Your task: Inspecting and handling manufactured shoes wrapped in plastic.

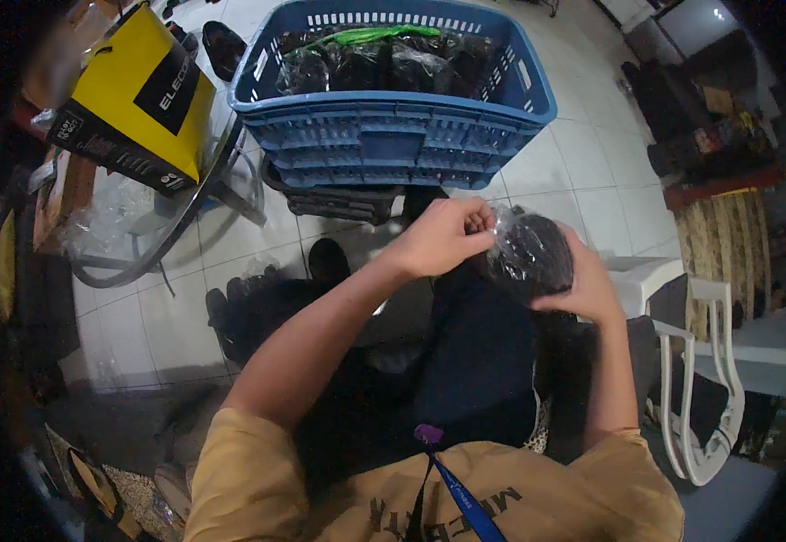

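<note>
A dark, rounded bundle in clear plastic wrap [530, 256] is held up in front of me, to the right of the middle. My right hand [587, 280] wraps round its right side and underside. On the other side, my left hand [447, 237] pinches the loose plastic at the bundle's upper left, fingers curled in. What the dark contents are, the wrap does not let me tell. Beyond my hands stands a blue plastic crate [393, 126], with several similar dark plastic-wrapped bundles [357, 70] inside and a bright green strip [379, 34] lying over them.
The crate rests on a dark crate or stool [334, 200]. A yellow and black bag [144, 99] stands at the left behind a curved metal frame [172, 239], near crumpled clear plastic [95, 221]. On my right is a white plastic chair [718, 388]. Light tiles [582, 163] cover the floor.
</note>
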